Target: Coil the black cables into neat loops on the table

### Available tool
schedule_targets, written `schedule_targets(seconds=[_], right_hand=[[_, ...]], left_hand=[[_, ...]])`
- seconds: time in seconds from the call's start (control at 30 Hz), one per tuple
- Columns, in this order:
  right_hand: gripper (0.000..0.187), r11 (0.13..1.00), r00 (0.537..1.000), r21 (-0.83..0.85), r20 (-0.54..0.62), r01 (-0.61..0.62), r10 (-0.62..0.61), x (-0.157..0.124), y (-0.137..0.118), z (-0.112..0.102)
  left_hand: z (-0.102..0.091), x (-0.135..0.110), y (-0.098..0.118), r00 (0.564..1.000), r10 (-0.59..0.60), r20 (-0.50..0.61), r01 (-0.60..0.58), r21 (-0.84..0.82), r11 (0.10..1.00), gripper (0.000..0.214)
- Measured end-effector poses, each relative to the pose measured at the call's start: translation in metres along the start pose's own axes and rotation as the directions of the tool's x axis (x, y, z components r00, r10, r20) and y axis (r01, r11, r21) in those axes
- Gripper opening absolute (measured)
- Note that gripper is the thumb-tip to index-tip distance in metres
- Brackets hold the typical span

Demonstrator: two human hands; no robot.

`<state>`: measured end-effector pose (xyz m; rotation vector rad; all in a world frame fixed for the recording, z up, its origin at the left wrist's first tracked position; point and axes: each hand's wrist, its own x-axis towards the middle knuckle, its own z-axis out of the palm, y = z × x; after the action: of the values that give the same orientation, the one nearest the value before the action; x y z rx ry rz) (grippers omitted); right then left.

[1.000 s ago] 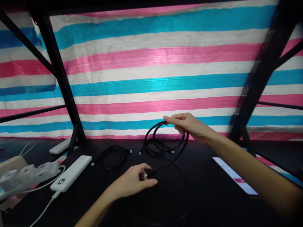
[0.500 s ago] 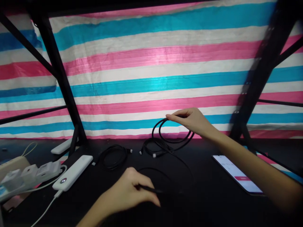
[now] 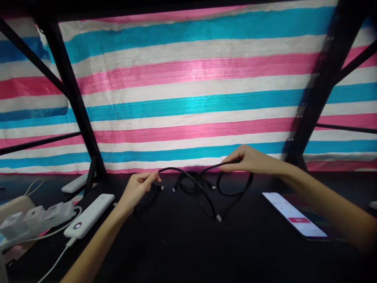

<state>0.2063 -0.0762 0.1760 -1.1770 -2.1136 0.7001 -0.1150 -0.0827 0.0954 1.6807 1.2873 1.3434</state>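
Note:
My left hand pinches a stretch of black cable, which arches up and over to the right from its fingertips. My right hand is closed on black cable as well, with a loop hanging below the fingers. A cable plug dangles or lies between the hands, nearer to me. Behind the held lengths a coiled black cable rests on the dark table. Another coiled cable is partly hidden by my left hand and wrist.
At left lie a white power bank with a white cable plugged in, and several white chargers on a power strip. A lit phone lies right, beside my forearm. Black frame posts flank a striped sheet.
My left hand has moved up and left and now pinches the cable farther back. My right hand has dropped slightly and shifted right; its hanging loops have changed shape.

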Motion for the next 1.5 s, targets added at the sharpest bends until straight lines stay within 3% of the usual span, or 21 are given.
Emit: schedule_targets(seconds=[0.1, 0.23, 0.43, 0.53, 0.63, 0.73, 0.8, 0.87, 0.93, 1.03, 1.07, 1.13, 1.2, 1.27, 1.37, 1.5], right_hand=[[0.030, 0.997, 0.980, -0.021, 0.190, 0.068, -0.062, 0.004, -0.009, 0.016], [0.033, 0.996, 0.990, 0.027, 0.114, 0.082, -0.085, 0.013, -0.016, 0.036], [0.043, 0.995, 0.992, 0.017, 0.085, 0.096, -0.097, 0.026, -0.019, 0.060], [0.035, 0.991, 0.990, 0.033, 0.055, 0.130, -0.131, 0.028, -0.020, 0.071], [0.034, 0.966, 0.967, -0.052, 0.027, 0.254, -0.253, 0.029, -0.020, 0.081], [0.016, 0.932, 0.937, -0.095, 0.015, 0.350, -0.350, 0.031, -0.021, 0.089], [0.010, 0.944, 0.944, -0.025, 0.013, 0.330, -0.329, 0.032, -0.024, 0.092], [0.012, 0.952, 0.955, 0.076, -0.005, 0.295, -0.296, 0.032, -0.026, 0.094], [0.012, 0.946, 0.960, 0.168, -0.035, 0.279, -0.277, 0.032, -0.027, 0.095], [0.016, 0.926, 0.961, 0.255, -0.072, 0.278, -0.269, 0.032, -0.024, 0.093], [0.019, 0.920, 0.960, 0.272, -0.073, 0.281, -0.272, 0.032, -0.023, 0.091], [0.025, 0.922, 0.964, 0.298, 0.018, 0.249, -0.267, 0.031, -0.018, 0.088], [0.030, 0.937, 0.960, 0.318, 0.184, 0.144, -0.210, 0.029, -0.015, 0.087], [0.035, 0.935, 0.963, 0.355, 0.243, 0.020, -0.113, 0.026, -0.012, 0.090], [0.034, 0.854, 0.997, 0.514, 0.050, -0.076, 0.058, 0.023, -0.010, 0.101], [0.028, 0.648, 0.947, 0.760, -0.235, 0.040, 0.218, 0.025, -0.005, 0.109]], left_hand=[[0.016, 0.006, -0.003, 0.998, -0.028, 0.048, 0.032, -0.066, 0.997, 0.046], [0.033, 0.007, 0.003, 0.998, 0.046, 0.047, -0.039, -0.137, 0.990, 0.042], [0.048, 0.001, 0.021, 0.971, 0.239, -0.007, -0.239, -0.049, 0.970, 0.031], [0.053, 0.001, 0.023, 0.944, 0.322, -0.075, -0.322, 0.012, 0.947, 0.026], [0.056, -0.001, 0.026, 0.904, 0.412, -0.113, -0.399, 0.119, 0.909, 0.025], [0.060, -0.002, 0.030, 0.882, 0.452, -0.132, -0.435, 0.143, 0.889, 0.022], [0.064, 0.000, 0.030, 0.889, 0.429, -0.161, -0.431, 0.020, 0.902, 0.014], [0.067, 0.002, 0.027, 0.920, 0.372, -0.121, -0.386, -0.131, 0.913, 0.029], [0.068, 0.004, 0.023, 0.955, 0.295, 0.039, -0.280, -0.219, 0.935, 0.046], [0.066, 0.005, 0.019, 0.953, 0.124, 0.277, -0.062, -0.221, 0.973, 0.032], [0.064, 0.005, 0.018, 0.956, 0.074, 0.284, -0.012, -0.216, 0.976, 0.030], [0.057, 0.007, 0.018, 0.980, 0.011, 0.197, 0.035, -0.231, 0.972, 0.033], [0.053, 0.009, 0.018, 0.995, -0.008, 0.102, 0.040, -0.315, 0.948, 0.034], [0.054, 0.010, 0.017, 0.996, -0.019, 0.083, 0.053, -0.439, 0.897, 0.034], [0.069, 0.005, 0.014, 0.994, -0.049, 0.095, 0.096, -0.602, 0.793, 0.035], [0.093, -0.005, 0.012, 0.996, -0.064, 0.060, 0.087, -0.739, 0.668, 0.043]])
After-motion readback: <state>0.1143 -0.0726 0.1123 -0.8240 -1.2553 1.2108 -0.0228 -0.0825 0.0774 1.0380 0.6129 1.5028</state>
